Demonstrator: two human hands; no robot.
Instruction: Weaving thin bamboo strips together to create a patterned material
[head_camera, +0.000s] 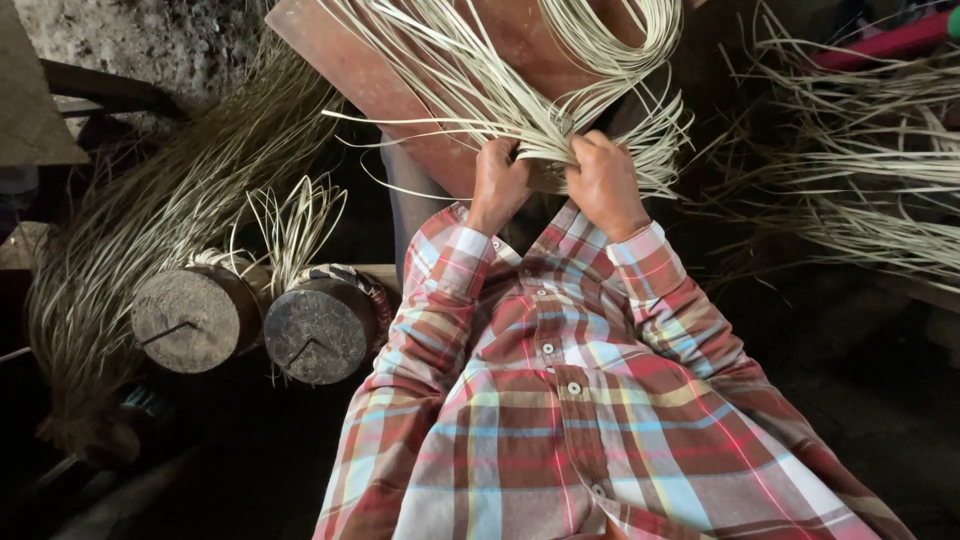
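- Your left hand (498, 185) is closed around the bundle of pale cane strips (545, 140), gripping its left side.
- Your right hand (604, 183) is clamped on the same bundle, just beside the left, knuckles up.
- The bundle sits in front of your chest, over the lower edge of a reddish-brown board (400, 80); its strips fan up and outward across it.
- Two round wooden forms (320, 330) wrapped in weaving lie to your left, touching each other.
- Loose strips (880, 170) are heaped at the right.
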